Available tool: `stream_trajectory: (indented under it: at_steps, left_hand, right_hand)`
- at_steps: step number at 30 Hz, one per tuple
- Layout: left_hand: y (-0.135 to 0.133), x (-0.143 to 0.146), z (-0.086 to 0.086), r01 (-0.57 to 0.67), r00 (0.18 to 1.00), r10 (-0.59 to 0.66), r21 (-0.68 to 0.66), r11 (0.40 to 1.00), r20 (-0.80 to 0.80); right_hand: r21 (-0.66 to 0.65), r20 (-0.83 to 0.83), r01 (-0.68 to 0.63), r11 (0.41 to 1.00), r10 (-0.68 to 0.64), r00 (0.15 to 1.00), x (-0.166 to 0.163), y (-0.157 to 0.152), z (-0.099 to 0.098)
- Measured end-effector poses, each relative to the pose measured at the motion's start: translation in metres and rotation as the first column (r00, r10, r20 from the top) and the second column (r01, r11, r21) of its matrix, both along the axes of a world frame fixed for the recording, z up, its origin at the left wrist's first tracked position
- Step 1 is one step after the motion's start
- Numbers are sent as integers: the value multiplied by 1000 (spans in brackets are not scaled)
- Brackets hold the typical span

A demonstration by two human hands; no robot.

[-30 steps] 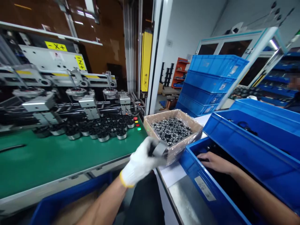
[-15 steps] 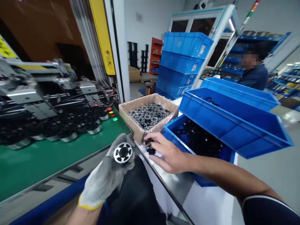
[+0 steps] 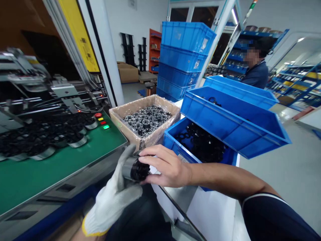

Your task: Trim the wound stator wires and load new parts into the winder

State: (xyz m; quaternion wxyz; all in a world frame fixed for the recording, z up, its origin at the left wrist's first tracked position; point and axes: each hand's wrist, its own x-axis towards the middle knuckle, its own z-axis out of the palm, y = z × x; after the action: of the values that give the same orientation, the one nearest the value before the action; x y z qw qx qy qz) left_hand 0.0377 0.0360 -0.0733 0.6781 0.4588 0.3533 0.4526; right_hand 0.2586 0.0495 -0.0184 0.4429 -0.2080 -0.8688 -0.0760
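Note:
My gloved left hand (image 3: pixel 117 194) is wrapped round a short metal cylinder (image 3: pixel 128 166), a slotted motor core. My bare right hand (image 3: pixel 167 167) presses a black plastic part (image 3: pixel 139 170) against the end of that cylinder, fingers curled round it. Both hands meet just in front of a cardboard box (image 3: pixel 125 129) lined with plastic film and filled with several more metal cores. To the right of the box stands a blue bin (image 3: pixel 173 144) holding black plastic parts.
A green work surface (image 3: pixel 50 167) on the left carries several finished cores under a machine. Coloured buttons (image 3: pixel 101 119) sit at its corner. Tilted blue bins (image 3: pixel 233 117) rise at right; stacked blue crates (image 3: pixel 183 57) stand behind. A person in dark blue (image 3: pixel 255 72) works beyond.
My right hand left the blue bin, picked a black part from the table edge and brought it onto the cylinder in my left hand. The view swung right.

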Motion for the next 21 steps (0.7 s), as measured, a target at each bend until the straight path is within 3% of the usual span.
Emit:
stream_trajectory:
  at_steps: [6, 11, 16, 21]
  left_hand:
    - [0, 8, 12, -44, 976, 84, 194, 980, -200]
    - [1, 0, 10, -45, 952, 113, 234, 971, -285]
    - [0, 6, 13, -32, 960, 97, 242, 970, -262]
    - [-1, 24, 11, -200, 956, 242, 233, 952, -168]
  right_hand:
    - [12, -31, 17, 1000, -17, 999, -2, 1, 0]
    - [52, -35, 38, 998, -36, 999, -2, 0, 0]
    - [53, 24, 62, 997, -63, 998, -2, 1, -6]
    - [61, 62, 84, 995, -87, 994, -1, 5, -12]
